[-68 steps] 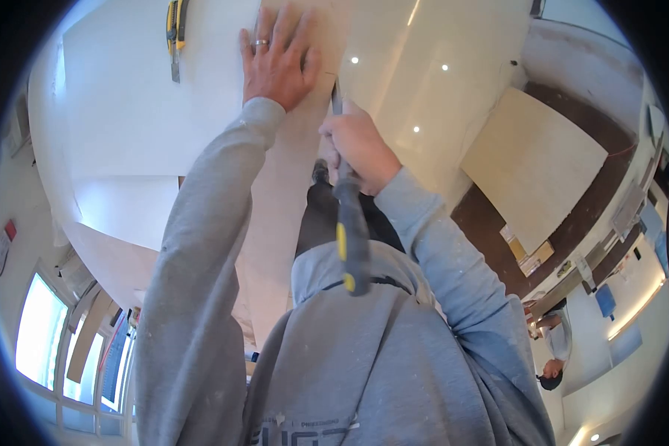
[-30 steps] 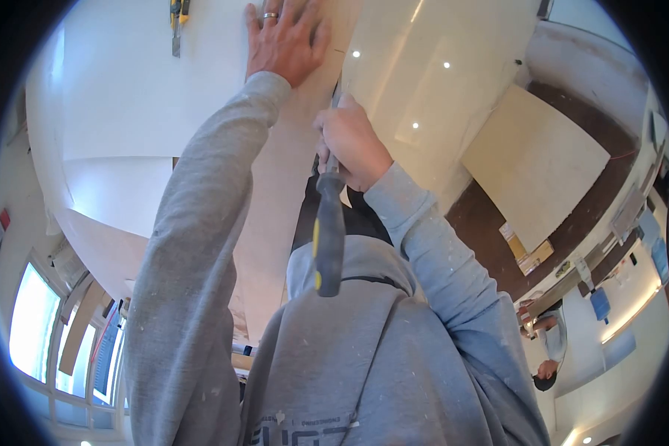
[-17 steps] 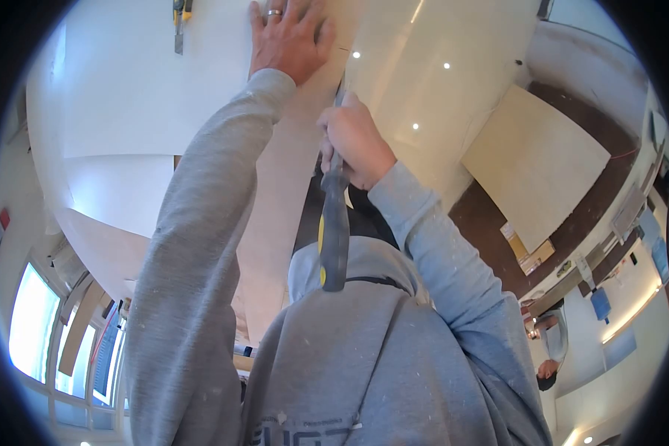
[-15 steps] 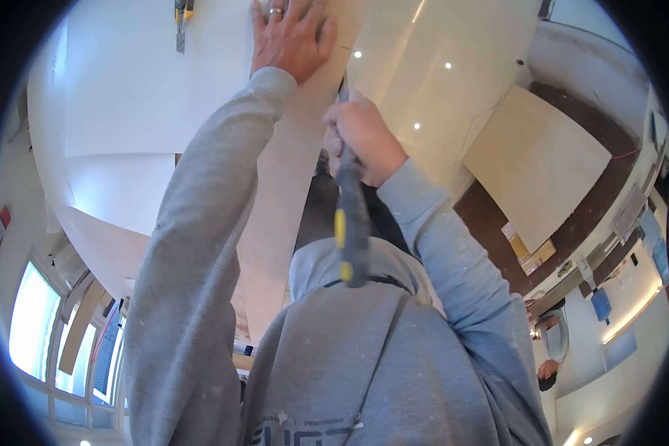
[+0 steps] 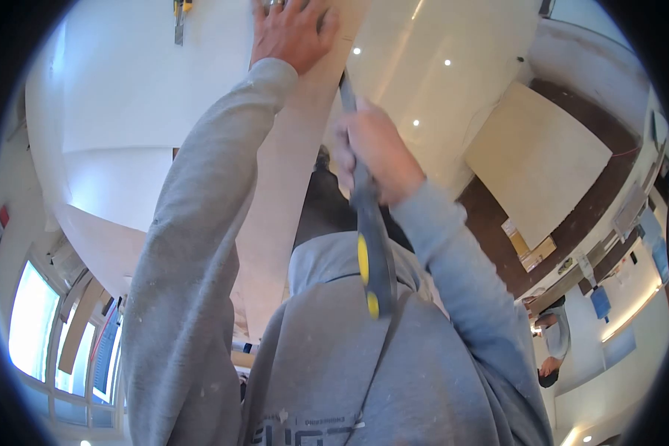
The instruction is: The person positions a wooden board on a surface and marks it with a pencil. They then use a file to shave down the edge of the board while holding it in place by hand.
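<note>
My left hand lies on a large pale board near its right edge, fingers spread and partly cut off by the top of the view. A ring shows on one finger. My right hand, somewhat blurred, is closed around a long hand tool. Its thick black-and-yellow handle points back toward my body. Beyond my fist its narrow dark metal part runs up to the board's edge. A yellow-and-black snap-off knife with its blade out lies on the board's white surface, left of my left hand.
Shiny pale floor stretches to the right of the board. A square beige sheet lies on a brown surface further right. Another person is in the background at lower right. Bright windows stand at lower left.
My right hand has moved down and to the right with the tool, whose handle has come closer to my body. My left hand stays on the board, slightly higher in view.
</note>
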Available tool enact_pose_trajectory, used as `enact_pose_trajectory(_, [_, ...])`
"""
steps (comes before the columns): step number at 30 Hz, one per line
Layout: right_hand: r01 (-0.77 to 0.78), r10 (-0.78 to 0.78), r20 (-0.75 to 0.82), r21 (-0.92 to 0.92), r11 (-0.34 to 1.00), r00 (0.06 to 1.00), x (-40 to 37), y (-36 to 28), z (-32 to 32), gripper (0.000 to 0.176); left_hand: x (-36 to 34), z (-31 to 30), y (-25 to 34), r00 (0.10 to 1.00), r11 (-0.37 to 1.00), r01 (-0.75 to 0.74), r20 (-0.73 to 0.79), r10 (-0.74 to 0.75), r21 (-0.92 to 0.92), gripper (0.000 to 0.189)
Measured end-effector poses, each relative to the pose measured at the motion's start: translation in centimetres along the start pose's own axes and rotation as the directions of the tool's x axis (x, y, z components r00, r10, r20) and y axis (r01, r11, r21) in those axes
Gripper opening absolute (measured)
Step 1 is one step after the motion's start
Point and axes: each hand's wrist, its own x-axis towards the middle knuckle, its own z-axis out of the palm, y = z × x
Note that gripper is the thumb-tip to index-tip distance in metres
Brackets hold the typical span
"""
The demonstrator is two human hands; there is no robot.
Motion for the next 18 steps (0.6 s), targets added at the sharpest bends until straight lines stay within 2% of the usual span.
enact_pose_trajectory(3, [-0.035, 0.035, 0.004, -0.021, 0.999, 0.999, -4.2, 0.7, 1.0, 0.020, -0.6, -0.2, 0.1, 1.000, 1.000, 0.005, 0.021, -0.005, -0.006, 0.063])
enact_pose_trajectory(6, [0.005, -0.006, -0.057, -0.016, 1.000, 0.998, -3.5, 1.9, 1.8, 0.021, 0.1, -0.1, 0.0, 1.000, 1.000, -0.011, 0.024, 0.011, -0.005, 0.063])
enact_pose_trajectory(12, [0.225, -0.243, -0.067, -0.205, 0.953, 0.968, 3.0, 3.0, -0.9, 0.021, 0.0, 0.0, -0.1, 1.000, 1.000, -0.005, -0.012, 0.005, -0.011, 0.062])
enact_pose_trajectory(13, [0.174, -0.185, -0.073, -0.139, 0.975, 0.980, 2.2, 2.0, -0.9, 0.021, 0.1, 0.1, -0.2, 1.000, 1.000, -0.007, -0.021, 0.007, -0.012, 0.062])
enact_pose_trajectory(16, [0.182, -0.181, -0.017, 0.049, 0.982, 0.983, -1.2, -0.5, -0.4, 0.022, 0.0, -0.1, 0.0, 1.000, 1.000, -0.013, -0.015, 0.013, -0.020, 0.061])
enact_pose_trajectory(18, [0.140, -0.138, -0.033, 0.073, 0.987, 0.990, -3.2, -1.4, 0.4, 0.021, 0.0, -0.3, 0.1, 1.000, 1.000, -0.012, -0.010, 0.011, -0.024, 0.061])
